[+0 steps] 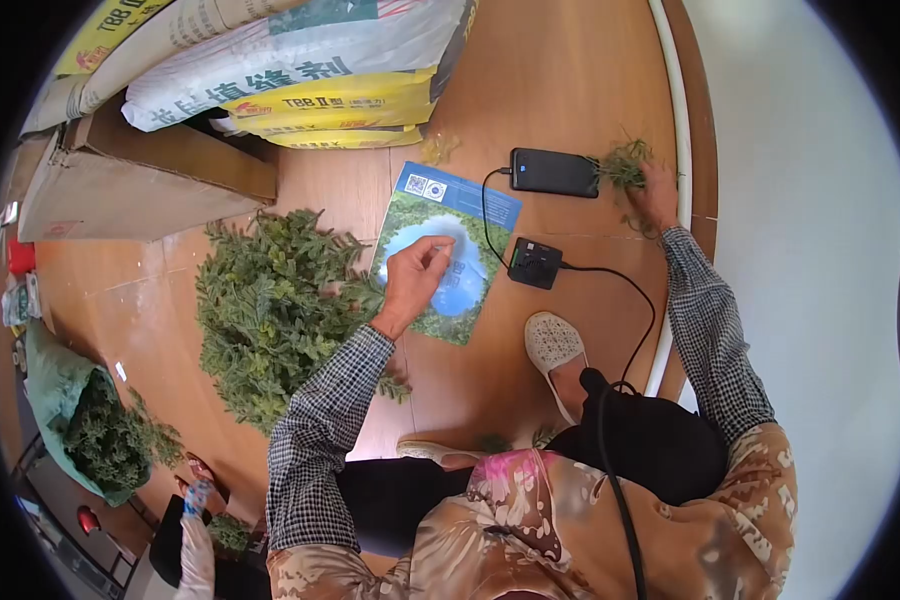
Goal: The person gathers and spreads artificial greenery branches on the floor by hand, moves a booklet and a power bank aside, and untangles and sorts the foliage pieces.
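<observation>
My left hand (413, 283) hovers above a blue and green printed booklet (440, 210). Thumb and forefinger are pinched together; what lies between them, if anything, is too small to make out. Near the wall, my right hand (657, 198) is closed on a small bunch of thin green sprigs (625, 163), just right of a black power bank (550, 172). Left of my left hand spreads a large heap of green artificial pine sprigs (270, 310), some reaching the booklet's edge.
A cable joins the power bank to a small black box (535, 263). Printed sacks (300, 75) and a cardboard box (140, 180) stand at upper left. A green bag (60, 390) holds more sprigs. Another person's sleeve (197, 550) shows at lower left. A white pipe (678, 110) edges the floor.
</observation>
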A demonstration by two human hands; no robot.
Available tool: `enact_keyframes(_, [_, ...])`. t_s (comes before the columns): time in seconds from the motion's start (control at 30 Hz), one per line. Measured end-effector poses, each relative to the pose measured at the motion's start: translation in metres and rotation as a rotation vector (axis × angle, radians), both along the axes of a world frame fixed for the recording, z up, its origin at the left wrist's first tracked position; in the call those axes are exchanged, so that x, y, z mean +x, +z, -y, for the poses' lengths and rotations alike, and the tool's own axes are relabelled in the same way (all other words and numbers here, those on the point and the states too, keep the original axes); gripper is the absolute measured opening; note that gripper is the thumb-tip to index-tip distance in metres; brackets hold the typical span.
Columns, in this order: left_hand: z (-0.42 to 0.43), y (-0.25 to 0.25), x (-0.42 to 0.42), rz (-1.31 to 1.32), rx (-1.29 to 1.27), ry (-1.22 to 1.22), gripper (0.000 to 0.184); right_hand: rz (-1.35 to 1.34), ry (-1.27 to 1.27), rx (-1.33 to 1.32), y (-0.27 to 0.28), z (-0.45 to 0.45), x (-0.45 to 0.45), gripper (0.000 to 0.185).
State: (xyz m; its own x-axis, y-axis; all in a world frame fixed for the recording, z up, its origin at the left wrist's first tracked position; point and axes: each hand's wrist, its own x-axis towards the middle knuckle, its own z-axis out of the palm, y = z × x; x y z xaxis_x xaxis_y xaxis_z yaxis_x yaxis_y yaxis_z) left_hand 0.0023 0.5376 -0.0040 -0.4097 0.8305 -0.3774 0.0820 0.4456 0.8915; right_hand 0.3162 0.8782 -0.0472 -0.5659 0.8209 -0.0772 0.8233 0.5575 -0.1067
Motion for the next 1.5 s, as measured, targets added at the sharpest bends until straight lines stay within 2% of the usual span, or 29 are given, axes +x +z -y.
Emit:
enact_keyframes(0.1, [0.002,0.002,-0.008,0.335,-0.039,-0.025,0.034,-0.374,-0.063,-0.049,0.018,-0.004,0.001,0.044])
enact_keyframes(0.17, [0.005,0.012,-0.005,0.450,0.004,-0.089,0.048,-0.629,-0.019,-0.128,0.063,0.010,-0.025,0.040])
enact_keyframes(0.2, [0.006,0.025,0.004,0.457,0.064,-0.124,0.056,-0.548,-0.240,-0.345,0.089,0.027,-0.045,0.037])
enact_keyframes(0.23, [0.006,0.036,0.014,0.466,0.123,-0.161,0.064,-0.614,-0.157,-0.426,0.093,0.045,-0.058,0.037])
enact_keyframes(0.3, [0.006,0.045,0.036,0.467,0.239,-0.118,0.073,-0.504,-0.127,-0.676,0.129,0.102,-0.104,0.040])
enact_keyframes(0.33, [0.007,0.050,0.045,0.548,0.275,-0.054,0.075,-0.679,0.238,-0.602,0.118,0.129,-0.115,0.045])
enact_keyframes(0.37, [0.009,0.055,0.054,0.627,0.314,0.010,0.077,-0.547,0.241,-0.660,0.114,0.163,-0.130,0.049])
enact_keyframes(0.43, [0.017,0.065,0.063,0.947,0.357,0.220,0.076,-0.457,0.329,-0.821,0.114,0.233,-0.147,0.059])
enact_keyframes(0.47, [0.024,0.072,0.058,0.998,0.142,0.348,0.065,-0.514,0.475,-0.812,0.109,0.253,-0.149,0.063])
enact_keyframes(0.53, [0.055,0.046,0.042,1.223,0.000,0.265,0.052,-0.418,0.682,-1.009,0.107,0.261,-0.150,0.064])
enact_keyframes(0.57, [0.076,0.022,0.034,1.333,-0.068,0.218,0.047,-0.257,0.743,-1.211,0.111,0.249,-0.151,0.062])
enact_keyframes(0.6, [0.115,-0.001,0.040,1.217,-0.002,0.257,0.026,-0.085,0.793,-1.409,0.116,0.239,-0.157,0.059])
enact_keyframes(0.67, [0.133,0.016,0.033,1.272,-0.059,0.230,0.020,0.200,0.780,-1.604,0.118,0.208,-0.190,0.043])
enact_keyframes(0.7, [0.143,0.023,0.029,1.298,-0.087,0.214,0.017,0.097,0.791,-1.305,0.106,0.203,-0.201,0.036])
enact_keyframes(0.73, [0.157,0.016,0.022,1.182,-0.274,0.198,0.015,-0.006,0.791,-1.000,0.090,0.199,-0.214,0.030])
enact_keyframes(0.8, [0.170,0.015,0.014,0.891,-0.283,-0.071,0.018,-0.126,1.038,-0.455,0.053,0.192,-0.247,0.029])
enact_keyframes(0.83, [0.175,0.017,0.010,0.740,-0.292,-0.204,0.020,-0.201,1.113,-0.323,0.046,0.193,-0.270,0.031])
enact_keyframes(0.87, [0.178,0.021,0.010,0.522,-0.404,-0.276,0.030,-0.275,1.183,-0.188,0.040,0.194,-0.287,0.034])
enact_keyframes(0.97, [0.174,0.037,0.012,0.400,-0.411,-0.504,0.042,-0.214,1.261,-0.014,-0.005,0.196,-0.311,0.025])
enact_keyframes(1.0, [0.177,0.032,0.011,0.435,-0.660,-0.627,0.054,-0.116,1.279,-0.087,-0.002,0.197,-0.313,0.028])
enact_keyframes(1.1, [0.181,0.032,0.013,0.274,-0.227,-0.564,0.063,0.120,1.291,-0.283,0.018,0.191,-0.321,0.033])
enact_keyframes(1.2, [0.199,-0.007,0.019,0.225,-0.114,-0.373,0.071,0.186,1.213,-0.420,0.031,0.186,-0.321,0.034])
enact_keyframes(1.3, [0.167,0.013,0.018,-0.049,0.013,-0.169,0.074,0.132,1.139,-0.459,0.050,0.179,-0.318,0.033])
enact_keyframes(1.33, [0.157,0.011,0.015,-0.049,-0.063,-0.191,0.085,0.078,1.133,-0.470,0.050,0.176,-0.316,0.033])
enact_keyframes(1.37, [0.148,0.009,0.015,-0.151,-0.226,-0.285,0.086,0.023,1.129,-0.482,0.049,0.176,-0.315,0.034])
enact_keyframes(1.43, [0.103,0.043,0.016,-0.366,-0.552,-0.466,0.089,0.024,1.100,-0.470,0.052,0.180,-0.313,0.034])
enact_keyframes(1.47, [0.099,0.040,0.017,-0.459,-0.432,-0.569,0.073,0.025,1.087,-0.463,0.053,0.183,-0.313,0.035])
enact_keyframes(1.5, [0.100,0.023,0.021,-0.585,-0.398,-0.622,0.067,0.026,1.086,-0.447,0.052,0.185,-0.312,0.034])
